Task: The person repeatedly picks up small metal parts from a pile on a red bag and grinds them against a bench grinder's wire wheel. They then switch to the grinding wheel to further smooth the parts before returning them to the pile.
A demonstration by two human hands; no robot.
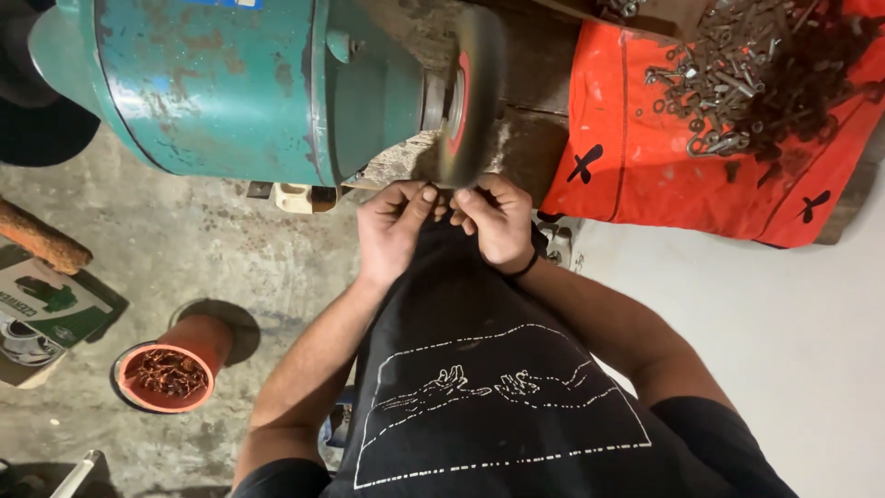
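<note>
A teal bench grinder motor [230,83] fills the top of the view, with a dark spinning wheel [470,92] on its shaft. My left hand [392,226] and my right hand [498,217] are pinched together just below the wheel's lower edge. Both press a small part against the wheel; the part itself is hidden between my fingertips. A black band circles my right wrist. My black shirt with a white line drawing covers the lower middle.
An orange sheet [636,157] at the upper right carries a heap of rusty metal parts [737,83]. An orange pot [166,373] with rusty pieces stands on the concrete floor at lower left. A cardboard box [41,318] lies at the left edge.
</note>
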